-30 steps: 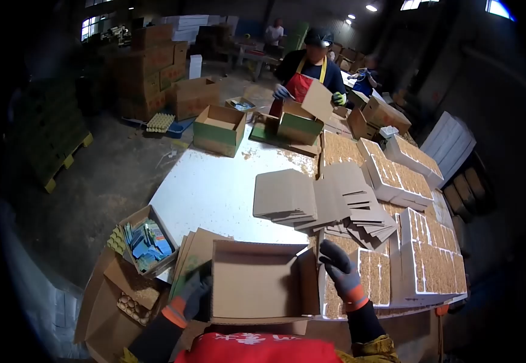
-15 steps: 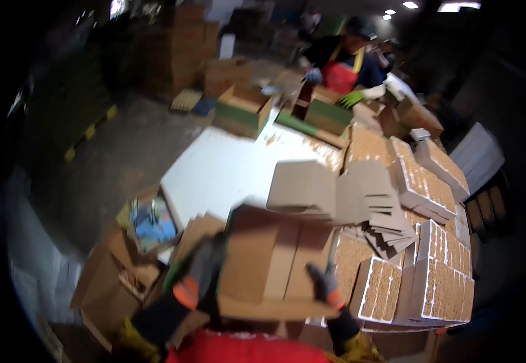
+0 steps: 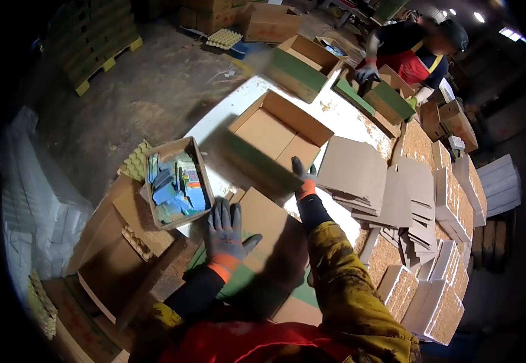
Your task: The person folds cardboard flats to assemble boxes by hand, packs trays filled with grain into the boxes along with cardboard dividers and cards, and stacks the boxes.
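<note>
The white table [image 3: 239, 100] spreads across the middle of the scene. Over its middle sits the open box [image 3: 260, 156], hollow side up, beyond the person and left of the grey-brown cardboard sheets; whether its base lies fully flat is hard to tell. On the near side lies tan and green cardboard [image 3: 269, 221], and just right of the box are the cardboard sheets [image 3: 350, 169], loosely stacked. A smaller carton [image 3: 205, 181] stands at the near left.

The right hand [image 3: 303, 172] touches the box at its near right corner; whether it pinches the wall cannot be told. The left hand [image 3: 225, 233] is spread wide, palm down, over the left edge of the tan and green cardboard and apart from the box; contact beneath is hidden.

Steadying the box well likely calls for light, low pressure so the wall does not bow, and fingers kept off the sheets' edges. Smallest are the blue packets [image 3: 175, 187] in the carton.
</note>
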Action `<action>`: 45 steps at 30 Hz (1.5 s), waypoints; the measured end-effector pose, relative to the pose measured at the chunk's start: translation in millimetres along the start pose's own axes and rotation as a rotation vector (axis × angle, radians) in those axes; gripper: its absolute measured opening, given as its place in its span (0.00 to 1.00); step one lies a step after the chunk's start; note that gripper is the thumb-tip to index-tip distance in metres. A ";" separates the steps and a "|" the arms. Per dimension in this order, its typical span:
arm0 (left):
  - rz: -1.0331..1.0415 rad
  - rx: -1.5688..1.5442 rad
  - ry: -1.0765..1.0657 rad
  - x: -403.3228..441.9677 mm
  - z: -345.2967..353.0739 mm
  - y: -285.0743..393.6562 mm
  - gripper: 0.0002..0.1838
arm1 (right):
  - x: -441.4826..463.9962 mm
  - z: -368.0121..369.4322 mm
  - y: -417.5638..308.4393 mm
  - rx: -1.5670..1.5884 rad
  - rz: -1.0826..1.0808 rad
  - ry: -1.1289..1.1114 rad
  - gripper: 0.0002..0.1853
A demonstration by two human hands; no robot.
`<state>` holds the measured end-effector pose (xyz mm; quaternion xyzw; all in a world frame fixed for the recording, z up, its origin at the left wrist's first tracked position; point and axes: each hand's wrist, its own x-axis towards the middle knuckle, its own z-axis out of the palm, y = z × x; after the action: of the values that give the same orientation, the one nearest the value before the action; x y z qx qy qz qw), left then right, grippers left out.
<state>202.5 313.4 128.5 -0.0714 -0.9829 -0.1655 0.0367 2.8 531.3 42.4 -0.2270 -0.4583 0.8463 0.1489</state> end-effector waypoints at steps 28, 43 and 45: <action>0.453 -0.185 0.655 -5.0 -185.7 46.3 0.38 | -340.0 -177.9 -284.2 -0.245 -0.446 0.006 0.15; 0.510 -0.391 -0.950 31.7 -260.1 58.8 0.17 | -414.3 -65.3 -288.4 -1.885 -1.176 -0.480 0.34; 0.714 -0.231 -0.586 21.0 -264.7 67.9 0.10 | -432.5 -83.1 -282.4 -1.649 -1.188 -0.577 0.34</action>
<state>205.0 292.1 401.7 -0.4520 -0.8411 -0.2235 -0.1956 427.3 542.4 348.1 0.2127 -0.9471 0.0861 0.2243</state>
